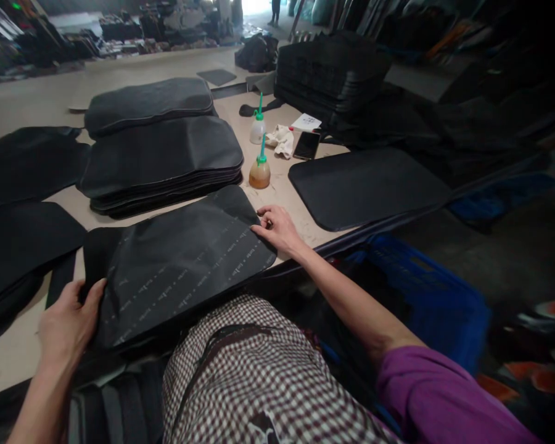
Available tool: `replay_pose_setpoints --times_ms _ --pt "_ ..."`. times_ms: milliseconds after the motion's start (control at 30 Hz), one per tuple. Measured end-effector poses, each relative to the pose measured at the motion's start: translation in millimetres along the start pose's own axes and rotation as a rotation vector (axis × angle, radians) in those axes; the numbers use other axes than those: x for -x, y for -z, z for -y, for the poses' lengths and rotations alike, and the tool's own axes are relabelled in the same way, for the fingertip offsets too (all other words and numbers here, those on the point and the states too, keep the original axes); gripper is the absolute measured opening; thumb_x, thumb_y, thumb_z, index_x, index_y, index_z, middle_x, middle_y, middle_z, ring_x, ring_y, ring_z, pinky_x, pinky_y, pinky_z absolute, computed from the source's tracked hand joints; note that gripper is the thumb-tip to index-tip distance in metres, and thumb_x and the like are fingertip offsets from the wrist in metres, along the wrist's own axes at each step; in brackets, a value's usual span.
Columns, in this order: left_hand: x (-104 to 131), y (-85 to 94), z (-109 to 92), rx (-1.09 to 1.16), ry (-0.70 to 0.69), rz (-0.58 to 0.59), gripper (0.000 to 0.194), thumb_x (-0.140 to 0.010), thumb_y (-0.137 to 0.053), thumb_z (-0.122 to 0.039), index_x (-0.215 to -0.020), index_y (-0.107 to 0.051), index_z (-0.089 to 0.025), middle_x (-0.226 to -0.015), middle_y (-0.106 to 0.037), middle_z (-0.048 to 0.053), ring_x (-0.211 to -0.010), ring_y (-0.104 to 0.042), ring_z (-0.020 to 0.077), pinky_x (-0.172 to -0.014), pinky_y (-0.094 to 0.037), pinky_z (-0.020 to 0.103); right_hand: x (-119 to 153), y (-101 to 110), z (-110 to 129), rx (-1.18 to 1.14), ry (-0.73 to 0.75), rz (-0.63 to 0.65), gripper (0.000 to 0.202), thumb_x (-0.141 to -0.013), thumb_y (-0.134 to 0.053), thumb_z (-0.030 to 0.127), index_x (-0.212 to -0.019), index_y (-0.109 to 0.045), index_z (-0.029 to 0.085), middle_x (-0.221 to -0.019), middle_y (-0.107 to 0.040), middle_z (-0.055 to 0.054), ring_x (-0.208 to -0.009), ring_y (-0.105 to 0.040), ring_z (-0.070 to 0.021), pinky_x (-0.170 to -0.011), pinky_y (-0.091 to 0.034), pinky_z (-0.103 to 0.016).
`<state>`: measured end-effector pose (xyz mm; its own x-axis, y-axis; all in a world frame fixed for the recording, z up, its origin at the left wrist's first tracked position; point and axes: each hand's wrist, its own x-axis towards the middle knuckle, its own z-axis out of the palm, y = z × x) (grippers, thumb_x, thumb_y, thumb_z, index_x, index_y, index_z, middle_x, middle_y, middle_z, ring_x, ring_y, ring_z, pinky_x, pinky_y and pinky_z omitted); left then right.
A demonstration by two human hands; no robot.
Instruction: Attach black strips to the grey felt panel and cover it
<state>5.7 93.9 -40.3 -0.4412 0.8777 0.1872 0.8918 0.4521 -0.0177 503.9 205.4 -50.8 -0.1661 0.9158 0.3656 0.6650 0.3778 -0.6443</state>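
From afar I'm seeing a phone [307, 147] lying right of upper centre, a crumpled pale cloth [282, 142] resting beside it, a white card [306, 123] lying above; lower right, a blue crate [444, 305] is sitting; a person [275, 10] is standing at the top edge.

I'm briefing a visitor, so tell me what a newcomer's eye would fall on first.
Probably the dark sheet with diagonal pale printing, at the near edge of the table, the left hand at its left edge and the right hand at its right. Next, beyond the right hand, two bottles with green spouts stand out, the nearer bottle holding amber liquid. At lower right, the purple sleeve and blue crate add strong colour.
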Motion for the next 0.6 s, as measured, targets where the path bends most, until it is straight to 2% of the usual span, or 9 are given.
replay_pose_setpoints --times_ms 200,300,367,467,600 --pt "0 -5.0 -1 0.003 -0.02 -0.033 0.062 -0.092 -0.04 -0.075 -0.129 -0.062 -0.031 -0.089 -0.075 0.006 -0.076 -0.067 0.03 -0.065 -0.043 0.033 -3 -2 -3 0.034 0.011 0.008 0.034 -0.086 -0.076 0.031 -0.066 -0.049 0.024 -0.114 -0.069 -0.008 -0.113 -0.059 -0.0293 -0.101 -0.045 -0.048" --pt "5 2.3 -6 0.081 -0.095 -0.089 0.053 -0.095 -0.045 -0.066 -0.122 -0.066 -0.025 -0.098 -0.074 0.008 -0.08 -0.065 0.0266 -0.069 -0.043 0.032 -1 -3 -4 0.02 0.053 -0.001 0.033 -0.086 -0.074 0.033 -0.066 -0.05 0.024 -0.112 -0.069 -0.01 -0.111 -0.061 -0.0303 -0.099 -0.045 -0.048" --pt "8 10.0 -11 0.196 -0.168 -0.1 0.048 -0.098 -0.047 -0.06 -0.115 -0.067 -0.021 -0.107 -0.072 0.009 -0.086 -0.064 0.0242 -0.074 -0.044 0.031 2 -5 -8 0.016 0.088 -0.025 0.033 -0.087 -0.072 0.038 -0.065 -0.051 0.024 -0.11 -0.069 -0.011 -0.108 -0.063 -0.0311 -0.098 -0.045 -0.049" --pt "6 15.1 -13 0.42 -0.182 -0.096 0.038 -0.097 -0.055 -0.052 -0.104 -0.068 -0.017 -0.101 -0.069 0.01 -0.088 -0.062 0.0232 -0.078 -0.044 0.031 2 -10 -22 0.042 0.12 -0.055 0.036 -0.088 -0.069 0.049 -0.067 -0.054 0.025 -0.11 -0.069 -0.011 -0.106 -0.063 -0.0314 -0.097 -0.045 -0.049" --pt "0 9.6 -7 0.424 -0.13 -0.101 0.027 -0.095 -0.065 -0.047 -0.099 -0.068 -0.02 -0.093 -0.067 0.006 -0.087 -0.06 0.0213 -0.078 -0.044 0.031 -5 -16 -38 0.1 0.159 -0.042 0.044 -0.088 -0.063 0.062 -0.064 -0.054 0.026 -0.107 -0.07 -0.012 -0.101 -0.065 -0.0313 -0.094 -0.047 -0.047"
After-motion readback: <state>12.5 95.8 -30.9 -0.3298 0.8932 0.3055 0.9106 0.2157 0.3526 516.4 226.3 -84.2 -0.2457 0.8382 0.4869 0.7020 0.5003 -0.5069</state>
